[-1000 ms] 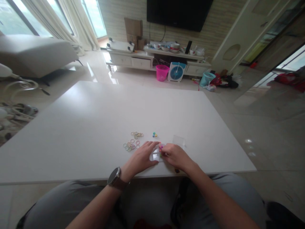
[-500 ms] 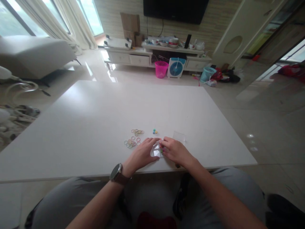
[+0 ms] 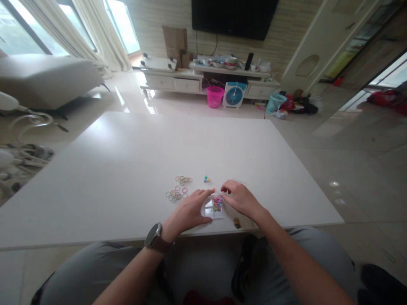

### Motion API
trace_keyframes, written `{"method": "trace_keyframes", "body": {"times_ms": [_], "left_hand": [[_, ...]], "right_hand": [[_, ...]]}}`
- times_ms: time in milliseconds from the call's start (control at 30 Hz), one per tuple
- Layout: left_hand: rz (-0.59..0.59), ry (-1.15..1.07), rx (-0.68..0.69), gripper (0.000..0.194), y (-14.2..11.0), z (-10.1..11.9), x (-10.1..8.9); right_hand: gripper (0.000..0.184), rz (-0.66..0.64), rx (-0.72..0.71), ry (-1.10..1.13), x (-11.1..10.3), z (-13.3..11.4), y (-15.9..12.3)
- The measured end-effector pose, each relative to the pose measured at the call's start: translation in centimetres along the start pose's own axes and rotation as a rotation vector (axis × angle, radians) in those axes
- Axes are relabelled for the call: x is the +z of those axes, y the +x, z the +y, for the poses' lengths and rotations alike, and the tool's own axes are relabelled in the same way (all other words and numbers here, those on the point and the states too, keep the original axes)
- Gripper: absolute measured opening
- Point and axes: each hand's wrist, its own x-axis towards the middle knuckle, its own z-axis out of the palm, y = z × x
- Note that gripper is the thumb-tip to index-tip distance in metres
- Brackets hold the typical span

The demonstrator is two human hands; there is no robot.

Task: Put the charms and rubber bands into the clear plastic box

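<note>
A small clear compartment box (image 3: 209, 210) lies near the table's front edge. My left hand (image 3: 190, 208) holds it, thumb at the near side and fingers at the far side. Colourful small pieces (image 3: 217, 203), too small to name, fill one of its compartments. At the box's upper right corner, my right hand (image 3: 240, 197) is open, its fingers bent and apart from the thumb; I see nothing between them. An orange piece (image 3: 213, 189) lies by my left fingertips. Beyond the box sit several blue, green and yellow pieces (image 3: 206, 179).
Two groups of thin coloured rings, a far group (image 3: 183, 180) and a near group (image 3: 174, 195), lie left of the box on the white table (image 3: 152, 148). A small brown object (image 3: 237, 223) is by the front edge. A clear lid-like piece (image 3: 239, 181) is partly behind my right hand.
My right hand has drawn back up and right from the box, uncovering the colourful pieces in it. My left hand stays on the box. The view has tilted slightly.
</note>
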Motion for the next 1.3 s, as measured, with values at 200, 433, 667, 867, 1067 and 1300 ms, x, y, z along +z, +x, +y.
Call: {"method": "trace_keyframes", "body": {"times_ms": [200, 433, 667, 867, 1067, 1300], "left_hand": [[-0.044, -0.007, 0.014, 0.079, -0.3, -0.3, -0.2], [-0.053, 0.009, -0.023, 0.073, -0.2, -0.4, -0.3], [0.029, 0.032, -0.088, 0.069, 0.0, -0.1, -0.4], [0.041, 0.026, -0.076, 0.066, 0.0, -0.2, -0.2], [0.042, 0.044, -0.064, 0.065, 0.0, -0.3, -0.1], [0.043, 0.028, -0.054, 0.067, 0.0, -0.5, -0.1]], "right_hand": [[0.032, -0.03, -0.139, 0.05, 1.3, 1.2, 0.7], [0.016, -0.049, -0.124, 0.034, 2.6, 1.9, 1.5], [0.009, 0.047, -0.054, 0.096, 0.2, 1.2, 1.4], [0.007, -0.167, -0.181, 0.277, -0.7, -1.0, 0.1], [0.012, -0.242, -0.334, 0.1, 0.2, -1.4, -0.5], [0.013, -0.25, -0.352, 0.006, 0.7, -1.6, -0.5]]}}
